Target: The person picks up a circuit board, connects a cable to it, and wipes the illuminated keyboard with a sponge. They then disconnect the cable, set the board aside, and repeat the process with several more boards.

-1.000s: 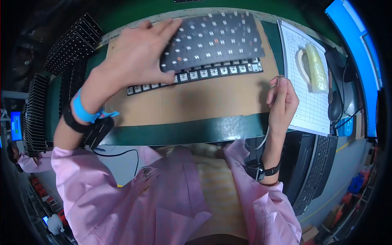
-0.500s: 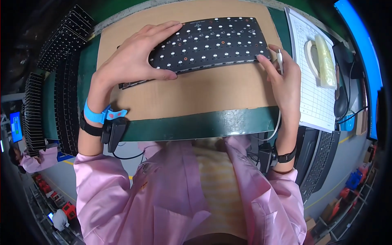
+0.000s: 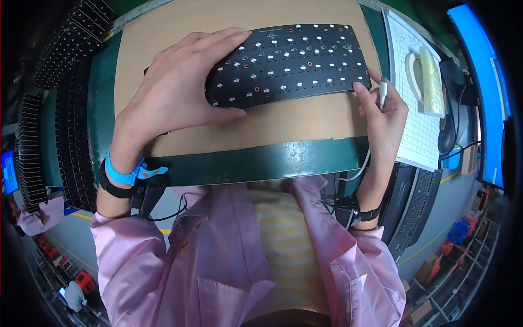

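The green desk (image 3: 223, 168) catches a whitish glare on its near strip. Around it lies a smooth grey floor (image 3: 436, 213) painted with yellow lines (image 3: 82, 216). Low shelving (image 3: 475, 262) runs along 2 sides, left and right (the lens bows it into curves), with red bins (image 3: 86, 282) and blue ones (image 3: 458, 231). At far left a blue screen (image 3: 8, 171) glows, perhaps at another workstation, though the dark rim obscures it.

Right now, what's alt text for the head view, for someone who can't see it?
A left hand grips a black circuit board over brown cardboard on a green table; the right hand, at the board's right end, holds a white cable plug.
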Demonstrator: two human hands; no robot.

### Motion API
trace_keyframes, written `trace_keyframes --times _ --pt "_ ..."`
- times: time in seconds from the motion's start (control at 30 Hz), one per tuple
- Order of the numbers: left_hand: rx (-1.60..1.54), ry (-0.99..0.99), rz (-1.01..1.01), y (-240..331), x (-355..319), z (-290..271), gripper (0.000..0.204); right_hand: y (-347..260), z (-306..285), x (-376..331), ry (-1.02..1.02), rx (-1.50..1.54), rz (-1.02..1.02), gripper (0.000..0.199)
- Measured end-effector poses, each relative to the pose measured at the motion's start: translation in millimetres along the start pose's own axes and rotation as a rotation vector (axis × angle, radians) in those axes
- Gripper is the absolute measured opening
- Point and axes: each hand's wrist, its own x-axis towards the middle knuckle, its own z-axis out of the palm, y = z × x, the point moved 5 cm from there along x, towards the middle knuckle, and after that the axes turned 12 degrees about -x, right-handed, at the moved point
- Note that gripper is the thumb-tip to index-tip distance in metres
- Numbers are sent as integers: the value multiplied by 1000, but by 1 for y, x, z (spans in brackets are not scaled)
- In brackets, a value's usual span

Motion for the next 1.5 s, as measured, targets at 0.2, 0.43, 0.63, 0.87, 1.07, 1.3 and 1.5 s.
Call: trace_keyframes --times 0.2,0.43,0.63,0.87,1.07,1.3,1.5 --pt "16 -3 9 -9 3 -1 86 -5 2 3 1 -78 -27 35" --pt "-5 -10 -15 -4 -2 6 88 -2 2 -2 40 -103 -12 35" --pt "-32 -14 64 -3 2 0 89 0 0 -2 64 -45 -46 33" --pt "-105 25 149 11 3 -6 86 -2 -2 -13 129 26 -28 32" --pt "-52 -37 -9 36 -22 -8 83 4 -24 -43 134 135 65 33" --pt "-96 33 16 9 -7 -6 82 -2 -12 -19 142 59 37 34" --pt "-42 63 -48 -13 -13 -7 86 3 -6 -14 71 -69 39 35"
